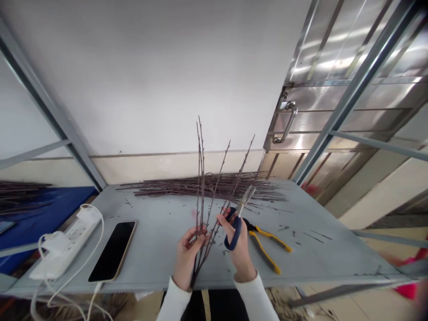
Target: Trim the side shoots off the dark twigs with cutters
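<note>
Over the near edge of a grey metal surface (pixel 160 236), the person's left hand (pixel 189 256) is curled shut around the lower stems of a few thin, budded twigs (pixel 201 178), gripping them with the fingers wrapped across. The twigs fan upward past the far edge of the surface, and their cut ends hang below the hand. The right hand (pixel 239 249) is closed on a pair of blue-handled scissors (pixel 234 232), with the thumb on the upper handle. The blades (pixel 245 198) point up just beside the stems, and a slight gap shows between them. Whether they touch a twig is hard to tell.

Under the right hand lie yellow-and-black pliers (pixel 262 243), handles toward the near edge. A long heap of cut twigs (pixel 214 187) runs along the far edge, and short clippings (pixel 316 236) are scattered toward the right corner. Toward the left edge lie a black smartphone (pixel 112 252) and a white power strip (pixel 65 245) with white cables (pixel 70 272) trailing over the near edge. More twigs (pixel 23 196) rest on a blue sheet (pixel 56 214) beyond the left edge.
</note>
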{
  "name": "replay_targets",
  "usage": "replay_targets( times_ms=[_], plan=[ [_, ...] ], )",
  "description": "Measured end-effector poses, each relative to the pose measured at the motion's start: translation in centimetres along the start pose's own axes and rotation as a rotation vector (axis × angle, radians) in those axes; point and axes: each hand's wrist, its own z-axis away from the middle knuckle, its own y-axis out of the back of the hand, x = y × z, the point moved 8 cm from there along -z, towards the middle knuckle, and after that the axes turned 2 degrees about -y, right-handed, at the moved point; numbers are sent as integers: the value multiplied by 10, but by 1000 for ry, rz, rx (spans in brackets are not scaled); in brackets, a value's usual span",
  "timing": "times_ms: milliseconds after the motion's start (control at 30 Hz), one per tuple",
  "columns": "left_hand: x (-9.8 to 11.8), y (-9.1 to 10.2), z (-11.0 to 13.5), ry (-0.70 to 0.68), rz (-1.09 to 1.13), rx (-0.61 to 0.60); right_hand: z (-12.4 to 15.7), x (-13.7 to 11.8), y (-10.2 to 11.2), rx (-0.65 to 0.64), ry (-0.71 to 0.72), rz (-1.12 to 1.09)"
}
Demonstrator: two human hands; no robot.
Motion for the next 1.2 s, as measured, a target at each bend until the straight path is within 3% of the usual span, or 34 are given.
replay_targets(
  times_ms=[200,400,867,1067,1200],
  plan=[
    [7,-2,-2,-28,35,28,-2,2,6,15,8,4],
    [8,-11,1,56,102,14,-3,10,15,65,4,20],
    [5,-21,2,167,176,-2,-7,6,12,-1,-35,144],
    [5,-22,3,186,163,-9,-2,3,28,-48,33,299],
    [8,-23,3,180,157,-14,8,-9,38,-198,209,641]
  ],
)
